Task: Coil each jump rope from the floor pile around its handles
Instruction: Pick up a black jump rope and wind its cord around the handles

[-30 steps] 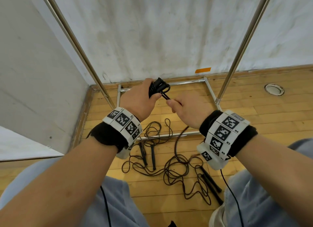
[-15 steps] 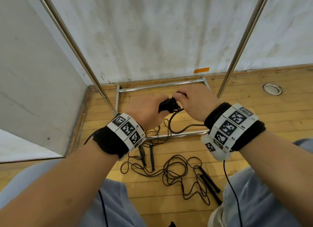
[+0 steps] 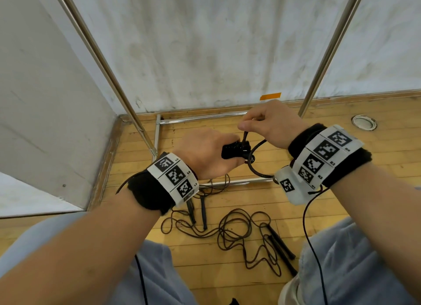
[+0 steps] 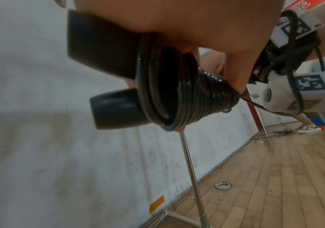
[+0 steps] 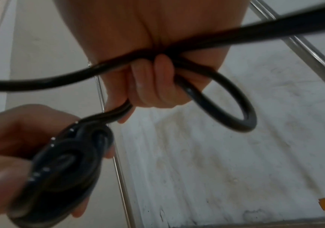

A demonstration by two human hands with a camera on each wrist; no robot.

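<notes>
Your left hand [image 3: 205,154] grips two black handles [image 4: 107,74] wound with rope coils [image 4: 187,95]. Your right hand [image 3: 273,124] pinches the rope's loose end [image 5: 226,98] just above. Uncoiled ropes [image 3: 239,234] lie on the floor [image 3: 376,159] below.

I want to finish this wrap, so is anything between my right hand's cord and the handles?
Nothing visible blocks it. The right hand pinches the cord just above the handles gripped by the left hand; only open air lies between.
</notes>
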